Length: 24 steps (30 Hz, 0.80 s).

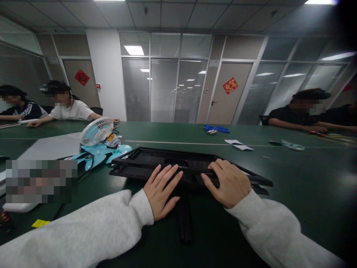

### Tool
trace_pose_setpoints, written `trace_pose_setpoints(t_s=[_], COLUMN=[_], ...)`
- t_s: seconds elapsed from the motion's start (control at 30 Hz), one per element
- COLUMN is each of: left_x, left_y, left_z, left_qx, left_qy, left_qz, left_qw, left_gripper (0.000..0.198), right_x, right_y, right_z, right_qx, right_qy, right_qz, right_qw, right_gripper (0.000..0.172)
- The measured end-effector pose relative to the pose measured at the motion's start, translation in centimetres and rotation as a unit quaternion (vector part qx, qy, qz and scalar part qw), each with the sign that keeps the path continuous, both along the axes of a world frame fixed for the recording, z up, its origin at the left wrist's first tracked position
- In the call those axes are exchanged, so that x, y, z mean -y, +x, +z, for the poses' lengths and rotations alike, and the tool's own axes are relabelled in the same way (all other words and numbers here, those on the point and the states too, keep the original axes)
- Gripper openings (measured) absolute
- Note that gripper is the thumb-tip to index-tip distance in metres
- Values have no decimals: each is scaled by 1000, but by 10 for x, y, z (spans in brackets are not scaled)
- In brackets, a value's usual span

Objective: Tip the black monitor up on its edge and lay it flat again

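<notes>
In front of me on the green table lies a black rectangular plastic frame (147, 158), in two stacked layers that look like monitor housing parts. A short black post (184, 219) extends from its near side towards me. My left hand (163, 191) rests on the near edge, left of the middle, with fingers stretched out and slightly spread. To its right, my right hand (230, 182) has its fingers bent over the frame's near rim and its thumb lower on the near face. What lies under both palms is hidden.
Left of the frame stand a white desk fan (97, 132) and light-blue fan blades (96, 156). A yellow tag (41, 223) lies near my left sleeve. Further off are blue gloves (216, 128) and white papers (238, 144). Several people sit at both sides.
</notes>
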State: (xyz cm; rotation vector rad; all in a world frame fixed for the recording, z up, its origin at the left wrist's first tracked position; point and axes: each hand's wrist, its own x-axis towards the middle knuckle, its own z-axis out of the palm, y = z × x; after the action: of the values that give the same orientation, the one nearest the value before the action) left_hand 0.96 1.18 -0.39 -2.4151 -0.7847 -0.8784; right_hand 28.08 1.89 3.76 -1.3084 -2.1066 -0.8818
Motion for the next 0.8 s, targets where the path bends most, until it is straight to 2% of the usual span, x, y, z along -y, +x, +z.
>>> trace_pose_setpoints(t_s=[0.3, 0.8], left_x=[-2, 0], left_y=[-2, 0], left_z=[-4, -3], left_qx=[5, 0], left_qy=[1, -2], left_qz=[-5, 3], left_qw=[1000, 1000], left_gripper=[64, 64], right_x=[1, -2], right_y=[0, 7], right_z=[2, 2], right_qx=[1, -14], right_qy=[3, 14], right_qz=[0, 37], right_qw=[1000, 999], right_gripper=[32, 34])
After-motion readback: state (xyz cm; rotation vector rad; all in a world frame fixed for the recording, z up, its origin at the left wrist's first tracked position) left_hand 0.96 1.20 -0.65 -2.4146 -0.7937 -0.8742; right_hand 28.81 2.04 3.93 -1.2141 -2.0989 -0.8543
